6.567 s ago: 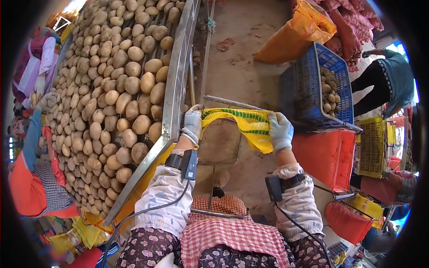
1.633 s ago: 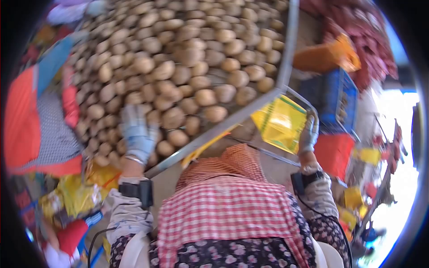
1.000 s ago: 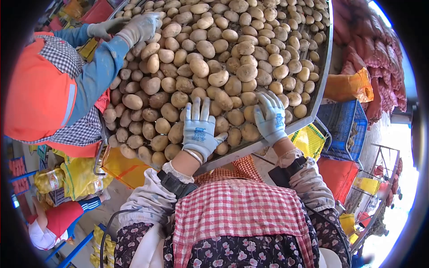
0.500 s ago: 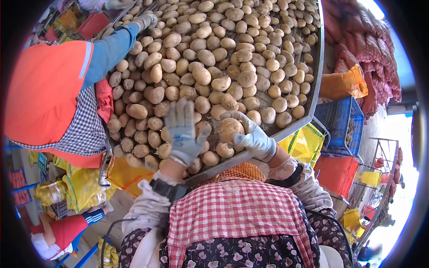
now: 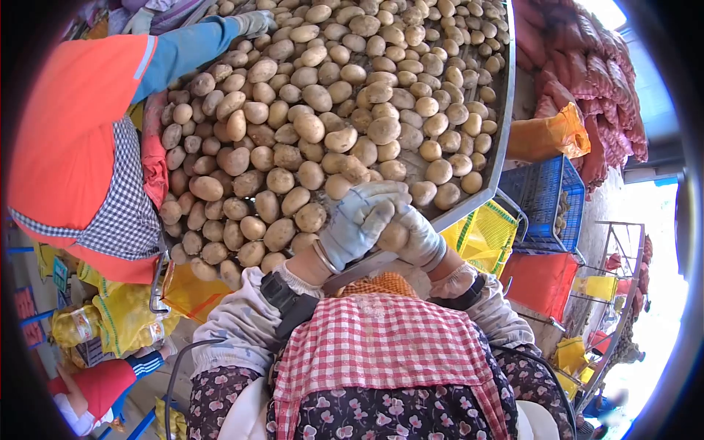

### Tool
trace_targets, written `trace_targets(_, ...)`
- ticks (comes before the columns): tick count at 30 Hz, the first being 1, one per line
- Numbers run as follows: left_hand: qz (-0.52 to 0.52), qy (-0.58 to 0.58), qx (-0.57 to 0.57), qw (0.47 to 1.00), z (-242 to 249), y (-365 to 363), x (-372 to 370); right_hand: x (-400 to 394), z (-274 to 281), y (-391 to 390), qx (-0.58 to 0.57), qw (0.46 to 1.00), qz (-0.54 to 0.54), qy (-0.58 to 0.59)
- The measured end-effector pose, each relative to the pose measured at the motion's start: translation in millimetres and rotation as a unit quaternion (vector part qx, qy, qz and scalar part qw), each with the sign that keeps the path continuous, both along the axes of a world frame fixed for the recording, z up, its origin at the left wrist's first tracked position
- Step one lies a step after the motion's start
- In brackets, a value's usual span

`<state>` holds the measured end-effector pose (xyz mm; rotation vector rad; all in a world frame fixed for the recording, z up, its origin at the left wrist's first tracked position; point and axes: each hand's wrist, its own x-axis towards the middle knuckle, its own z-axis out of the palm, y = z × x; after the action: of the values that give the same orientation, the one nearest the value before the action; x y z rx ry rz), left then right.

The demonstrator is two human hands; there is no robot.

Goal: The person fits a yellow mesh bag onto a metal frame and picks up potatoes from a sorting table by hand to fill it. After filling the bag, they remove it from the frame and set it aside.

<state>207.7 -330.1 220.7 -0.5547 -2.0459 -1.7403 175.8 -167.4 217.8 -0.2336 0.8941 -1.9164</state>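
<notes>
In the head view my two gloved hands meet over the near edge of a sorting table (image 5: 506,110) heaped with potatoes (image 5: 308,128). My right hand (image 5: 421,240) is wrapped around a potato (image 5: 394,236), partly covered by the gloves. Against it rests my left hand (image 5: 358,224), its fingers curled over towards the right fingers; what lies inside its grip, if anything, is hidden. Loose potatoes lie just beyond and to the left of both hands.
At the left a co-worker in an orange vest (image 5: 73,132) reaches a gloved hand (image 5: 255,23) over the potatoes. A blue crate (image 5: 539,198), yellow mesh bag (image 5: 480,235) and red container (image 5: 541,284) stand right. Stacked red sacks (image 5: 598,81) rise behind.
My left hand has lifted off the potatoes and moved right against my right hand. The right hand, still holding its potato, has shifted slightly. The co-worker's arm has moved a little right.
</notes>
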Motion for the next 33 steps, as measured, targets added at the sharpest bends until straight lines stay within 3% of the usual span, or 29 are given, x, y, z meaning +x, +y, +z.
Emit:
trace_targets(2, -0.019, -0.005, -0.022, 1.000, -2.8, -7.3, -11.4, 1.2, -2.5, 12.2, 0.050, 0.994, -0.063, -0.068)
trace_targets(3, 0.045, 0.000, -0.091, 0.995, -7.3, -21.2, -16.4, -9.4, -7.2, 31.9, -0.022, 0.999, -0.017, 0.045)
trace_targets(4, 0.109, 0.004, -0.160, 0.981, -12.0, -33.6, -17.2, -7.5, 13.0, 41.7, -0.071, 0.994, -0.073, 0.029)
trace_targets(6, 0.304, 0.011, -0.371, 0.877, -18.1, -55.7, -16.7, -15.9, -5.9, 99.0, 0.012, 0.977, -0.204, 0.063)
trace_targets(8, 0.378, -0.050, -0.465, 0.799, -38.0, -76.1, -18.0, -38.4, -14.1, 163.6, -0.034, 0.974, -0.221, -0.020)
trace_targets(10, 0.362, -0.126, -0.507, 0.772, -60.1, -66.8, -6.2, -57.1, -23.9, 226.3, 0.108, 0.935, -0.327, -0.089)
trace_targets(11, 0.323, -0.142, -0.540, 0.764, -47.8, -52.4, 1.3, -66.3, -53.1, 264.9, 0.336, 0.872, -0.350, 0.059)
trace_targets(12, 0.283, -0.157, -0.572, 0.753, -35.9, -41.4, 10.4, -67.7, -51.0, 276.4, 0.619, 0.689, -0.268, 0.264)
trace_targets(13, 0.247, -0.115, -0.535, 0.800, -40.2, -31.8, 26.4, -69.2, -49.5, 275.9, 0.627, 0.616, -0.267, 0.395)
trace_targets(14, 0.210, -0.166, -0.511, 0.817, -42.1, -23.7, 39.9, -73.1, -48.8, 273.0, 0.619, 0.528, -0.261, 0.519)
trace_targets(17, 0.237, -0.163, -0.545, 0.788, -56.1, -32.0, 68.1, -88.4, -12.7, 197.0, 0.484, 0.520, -0.245, 0.659)
trace_targets(18, 0.280, -0.219, -0.546, 0.758, -52.9, -37.3, 71.5, -96.3, -0.3, 165.1, 0.458, 0.521, -0.224, 0.684)
trace_targets(19, 0.323, -0.275, -0.543, 0.725, -50.4, -41.2, 75.8, -102.7, -2.9, 140.9, 0.491, 0.477, -0.193, 0.703)
trace_targets(21, 0.341, -0.289, -0.552, 0.704, -56.2, -48.9, 81.8, -115.5, -23.0, 101.9, 0.494, 0.468, -0.183, 0.709)
trace_targets(22, 0.347, -0.304, -0.561, 0.687, -53.6, -49.6, 87.4, -102.1, -16.9, 81.2, 0.569, 0.393, -0.089, 0.717)
trace_targets(24, 0.380, -0.312, -0.539, 0.684, -53.9, -45.4, 101.7, -82.2, -11.8, 58.7, 0.524, 0.422, -0.022, 0.739)
trace_targets(26, 0.419, -0.343, -0.540, 0.644, -65.4, -42.0, 112.1, -60.0, -11.7, 46.0, 0.445, 0.465, 0.095, 0.759)
trace_targets(27, 0.440, -0.337, -0.522, 0.649, -50.6, -28.5, 109.1, -53.5, -22.9, 45.2, 0.398, 0.491, 0.069, 0.772)
trace_targets(28, 0.403, -0.296, -0.499, 0.708, -36.2, -20.5, 103.8, -54.9, -22.1, 41.3, 0.385, 0.493, 0.077, 0.777)
trace_targets(30, 0.344, -0.230, -0.470, 0.779, -45.5, -12.3, 98.0, -54.4, -15.5, 38.0, 0.321, 0.520, -0.011, 0.792)
trace_targets(33, 0.394, -0.247, -0.482, 0.743, -50.7, -23.7, 103.0, -60.2, -14.0, 35.9, 0.344, 0.505, 0.063, 0.789)
